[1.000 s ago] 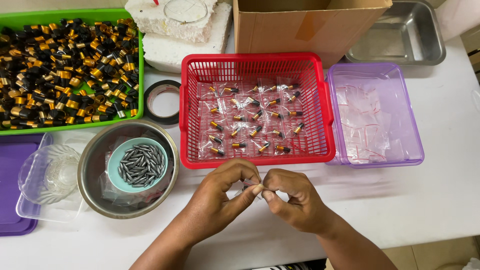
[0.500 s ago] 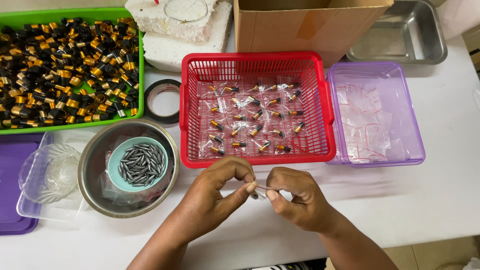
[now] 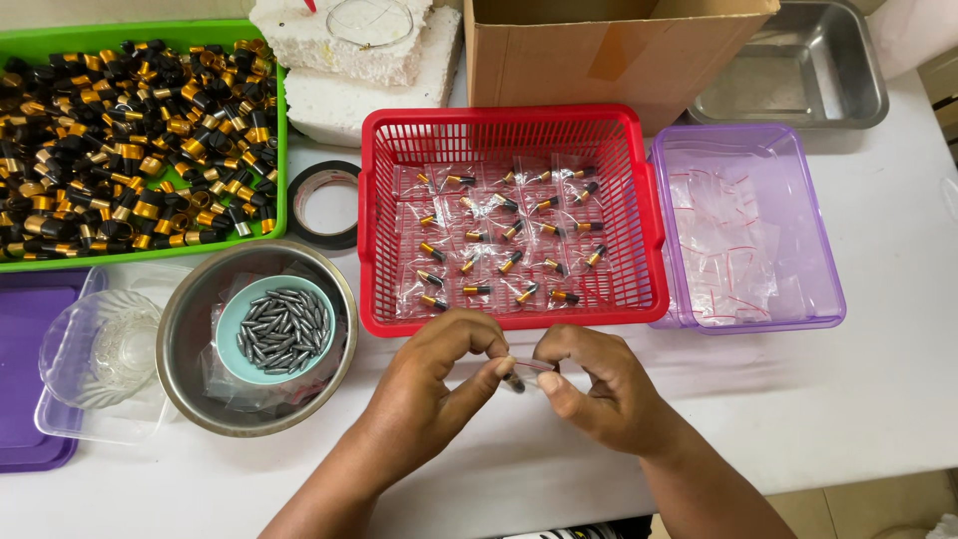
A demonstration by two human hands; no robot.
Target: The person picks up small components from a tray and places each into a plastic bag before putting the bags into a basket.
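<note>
both hands meet just in front of the red basket (image 3: 399, 215), over the white table (image 3: 878, 399). the left hand (image 3: 429, 384) and the right hand (image 3: 599, 389) each pinch an end of a small clear bag (image 3: 526, 369) with a dark piece in it, fingertips closed on it and nearly touching. since a second ago the hands have barely shifted; the bag now sits stretched between the thumbs, so the sealing or closing of it looks to be under way, not finished. filled bags already lie in the basket. a steel bowl (image 3: 190, 379) with a teal dish of grey pins (image 3: 282, 324) sits to the left, a purple tub (image 3: 828, 299) of empty bags to the right.
</note>
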